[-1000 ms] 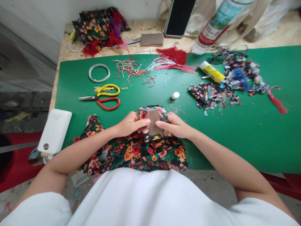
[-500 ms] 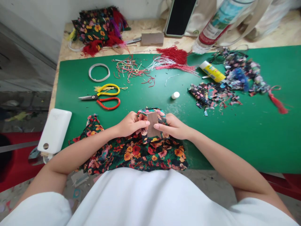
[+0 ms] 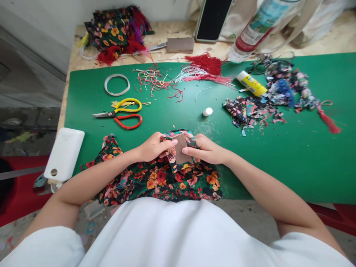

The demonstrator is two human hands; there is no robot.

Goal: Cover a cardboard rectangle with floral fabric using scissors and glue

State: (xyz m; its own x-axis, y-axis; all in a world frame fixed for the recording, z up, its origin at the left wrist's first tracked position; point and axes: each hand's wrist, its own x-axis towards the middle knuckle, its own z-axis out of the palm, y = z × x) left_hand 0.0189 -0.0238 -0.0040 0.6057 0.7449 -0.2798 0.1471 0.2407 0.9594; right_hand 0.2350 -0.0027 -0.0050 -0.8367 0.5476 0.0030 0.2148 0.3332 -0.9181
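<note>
A small brown cardboard piece [image 3: 182, 152] lies against a strip of floral fabric [image 3: 178, 168] that wraps round its edges. My left hand [image 3: 154, 146] is closed on the left side, thumb pressed on the fabric and card. On the right side my right hand [image 3: 208, 149] grips too, its thumb flat on the card. The other fingers of both hands are hidden behind the fabric. Under them, along the table's near edge, spreads a larger floral cloth [image 3: 155, 181]. A white glue cap [image 3: 207, 112] stands just beyond my hands.
Scissors [image 3: 122, 114] and a white tape ring [image 3: 117, 84] lie at left, a white power bank [image 3: 64, 154] nearer. Threads [image 3: 157, 81] and red tassels [image 3: 205, 68] lie farther back. A glue stick [image 3: 252, 84] and fabric scraps [image 3: 250, 111] are at right, a bottle [image 3: 256, 31] behind.
The cardboard with its fabric has tilted slightly, its lower end shifting right. My left thumb has moved up a little along its edge. Both hands keep their hold.
</note>
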